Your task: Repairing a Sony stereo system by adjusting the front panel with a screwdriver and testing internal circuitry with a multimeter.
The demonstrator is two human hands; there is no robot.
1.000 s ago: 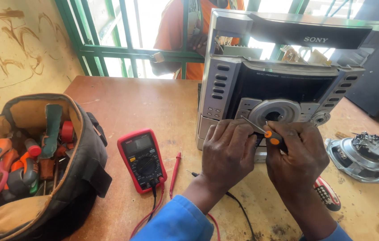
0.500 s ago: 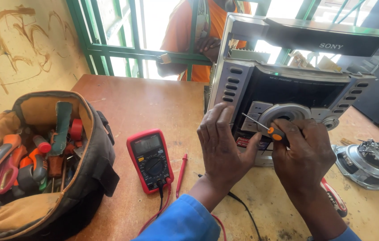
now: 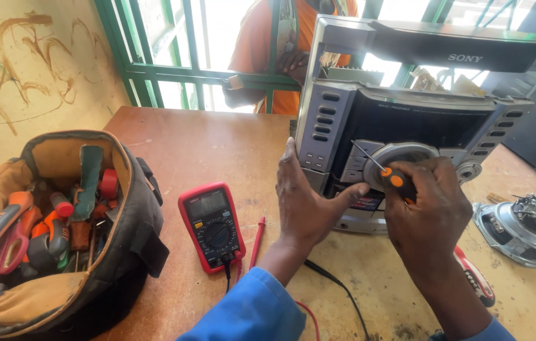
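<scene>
One stereo (image 3: 406, 120) at tabletop (image 3: 217, 145) far edge. Left hand (image 3: 309, 202) open, flat against it; right hand (image 3: 429, 211) grips one screwdriver (image 3: 386, 172). One multimeter (image 3: 212, 225).

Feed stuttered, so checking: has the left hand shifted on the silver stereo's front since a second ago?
Yes. The left hand slid left off the round silver dial to the silver stereo's left edge.

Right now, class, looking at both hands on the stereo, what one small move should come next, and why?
Probably guide the screwdriver tip squarely onto its spot beside the round dial before turning. The right hand holds it slanted, shaft pointing up-left at the stereo front panel, while the left hand braces the panel's lower left. Whether the tip sits in a screw cannot be seen.
</scene>
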